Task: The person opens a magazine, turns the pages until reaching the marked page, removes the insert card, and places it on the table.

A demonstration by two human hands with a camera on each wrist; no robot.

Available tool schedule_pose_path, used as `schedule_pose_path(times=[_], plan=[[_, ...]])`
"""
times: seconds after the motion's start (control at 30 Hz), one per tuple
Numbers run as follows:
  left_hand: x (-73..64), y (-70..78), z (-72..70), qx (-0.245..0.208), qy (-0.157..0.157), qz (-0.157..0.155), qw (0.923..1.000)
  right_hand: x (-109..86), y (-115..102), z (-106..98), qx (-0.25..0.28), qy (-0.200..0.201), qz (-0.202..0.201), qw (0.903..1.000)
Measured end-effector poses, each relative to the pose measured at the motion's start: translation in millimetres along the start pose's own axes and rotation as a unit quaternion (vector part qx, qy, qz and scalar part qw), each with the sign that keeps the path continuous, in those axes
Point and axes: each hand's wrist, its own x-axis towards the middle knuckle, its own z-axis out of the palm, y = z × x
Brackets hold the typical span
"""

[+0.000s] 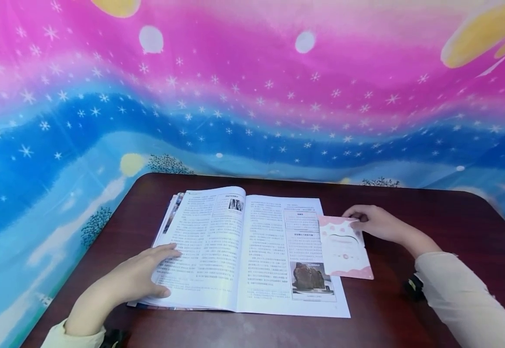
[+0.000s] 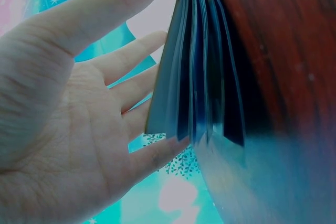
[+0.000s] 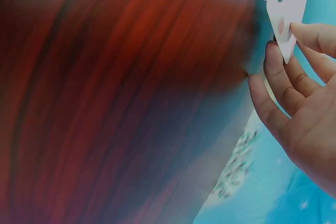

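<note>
An open magazine [image 1: 263, 261] lies on the table, with text columns on both pages and a dark rock photo at the lower right. My left hand [image 1: 132, 278] rests on the left page's outer edge, fingers extended. The left wrist view shows its palm beside the fanned page edges [image 2: 197, 77]. With thumb and fingers, my right hand [image 1: 380, 223] pinches the upper right corner of a pink-and-white card [image 1: 343, 258]. This card, marked with a curved dark line, overlaps the right page's outer edge. In the right wrist view, its corner sits between thumb and fingertips.
The dark reddish-brown table [image 1: 391, 309] has rounded far corners. Behind it hangs a pink and blue cloth [image 1: 252, 96] with white snowflakes. A dark strap device [image 1: 414, 287] sits at the right wrist, by the sleeve.
</note>
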Motion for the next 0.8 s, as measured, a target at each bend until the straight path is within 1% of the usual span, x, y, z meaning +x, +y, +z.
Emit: schedule_pose_path(times=[0.1,0.2,0.37,0.5,0.6,0.7,0.8], plan=[[-0.1,-0.7,0.2,0.003,0.003,0.001,1.0000,-4.0,11,-4,-0.012,0.004,0.003,0.9999],[-0.5,-1.9,-0.5,0.003,0.004,0.001,1.0000,-5.4,17,-6,-0.018,0.007,0.006,0.9998],[-0.5,-4.3,-1.5,0.002,0.001,0.000,1.0000,-4.2,18,-6,-0.030,0.010,0.015,0.9994],[1.1,-5.1,-2.2,0.002,0.001,0.006,1.0000,-5.6,17,-9,-0.047,0.020,0.018,0.9985],[2.0,-5.0,-3.1,0.005,0.001,0.005,1.0000,-9.9,15,-12,-0.060,0.035,0.020,0.9974],[3.3,-4.8,-4.4,0.014,0.000,-0.002,0.9999,-16.7,12,-15,-0.059,0.059,0.027,0.9961],[5.5,-3.2,-6.0,0.043,0.006,-0.004,0.9991,-26.0,6,-16,-0.049,0.083,0.026,0.9950]])
